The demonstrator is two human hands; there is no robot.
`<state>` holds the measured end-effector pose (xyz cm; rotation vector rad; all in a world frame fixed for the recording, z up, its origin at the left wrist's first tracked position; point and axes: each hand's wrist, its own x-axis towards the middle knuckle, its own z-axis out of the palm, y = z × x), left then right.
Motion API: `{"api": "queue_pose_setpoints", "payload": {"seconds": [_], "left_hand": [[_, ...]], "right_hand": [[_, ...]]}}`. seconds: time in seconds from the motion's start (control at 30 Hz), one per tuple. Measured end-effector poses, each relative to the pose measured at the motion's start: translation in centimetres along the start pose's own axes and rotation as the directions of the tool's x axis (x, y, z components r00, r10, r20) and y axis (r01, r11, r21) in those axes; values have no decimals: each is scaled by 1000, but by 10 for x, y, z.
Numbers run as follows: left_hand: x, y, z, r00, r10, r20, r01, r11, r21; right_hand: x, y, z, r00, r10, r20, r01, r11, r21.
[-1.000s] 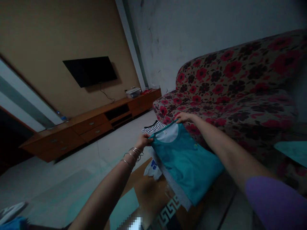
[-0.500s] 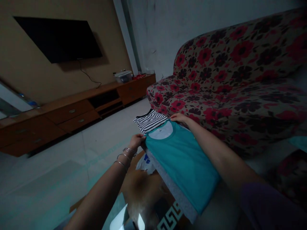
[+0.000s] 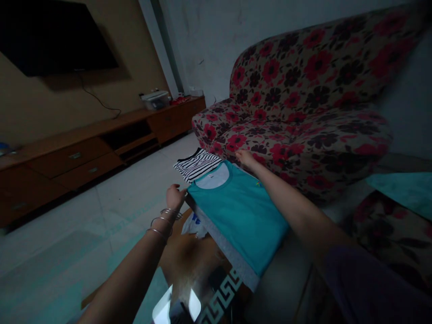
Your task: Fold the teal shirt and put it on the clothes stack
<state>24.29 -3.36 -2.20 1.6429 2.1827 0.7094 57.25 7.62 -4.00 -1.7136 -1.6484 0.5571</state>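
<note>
A folded teal shirt (image 3: pixel 241 216) lies on top of a grey garment (image 3: pixel 232 258) on a glossy table. My left hand (image 3: pixel 174 196), with bangles on the wrist, is closed in a pinch on the shirt's near shoulder corner. My right hand (image 3: pixel 243 157) rests on the far shoulder corner by the collar, its fingers curled on the fabric. A black-and-white striped garment (image 3: pixel 196 164) lies folded just beyond the teal shirt.
A floral sofa (image 3: pixel 297 117) stands close behind the table. A white plastic bag (image 3: pixel 193 224) lies under the table's glass top (image 3: pixel 189 265). A long wooden TV cabinet (image 3: pixel 91 144) lines the left wall beneath a wall-mounted television (image 3: pixel 50 38). Pale tiled floor (image 3: pixel 67 243) lies between.
The teal shirt has come down from a slightly lifted hold to lie flat on the pile, both hands staying at its shoulders. The view has swung closer and to the right.
</note>
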Motion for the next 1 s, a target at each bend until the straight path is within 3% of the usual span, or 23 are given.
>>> {"api": "queue_pose_setpoints", "payload": {"seconds": [0.07, 0.13, 0.2, 0.27, 0.37, 0.43, 0.5, 0.63, 0.8, 0.9, 1.0], "left_hand": [[-27, 10, -6, 981, 153, -119, -137, 982, 129], [-66, 26, -7, 913, 371, -172, -322, 911, 258], [-115, 47, -3, 837, 527, -147, -468, 830, 304], [-164, 69, 4, 787, 610, -94, -560, 771, 303], [-224, 96, 17, 704, 709, 48, -687, 662, 298], [-247, 104, 26, 639, 755, 146, -758, 587, 283], [-258, 102, 35, 601, 765, 232, -796, 549, 255], [-266, 77, 52, 604, 714, 354, -794, 577, 192], [-286, 51, 62, 640, 693, 333, -763, 624, 169], [-308, 41, 52, 674, 648, 354, -726, 671, 153], [-339, 31, 15, 657, 604, 450, -705, 704, 85]], "right_hand": [[-13, 10, -31, 999, -5, -32, 3, 998, -58], [-32, 20, -60, 999, -30, -19, 28, 993, -111], [-58, 29, -83, 998, -44, 52, 50, 991, -120], [-87, 34, -95, 993, -26, 116, 36, 995, -90], [-133, 36, -91, 991, -98, 92, 104, 992, -70], [-161, 35, -77, 963, -261, 63, 267, 957, -113], [-183, 38, -60, 916, -392, 89, 401, 895, -196], [-205, 53, -37, 868, -461, 186, 497, 800, -338], [-202, 73, -32, 836, -511, 202, 547, 742, -387], [-203, 78, -28, 837, -532, 125, 527, 727, -439], [-215, 81, -26, 835, -548, 48, 502, 724, -473]]}}
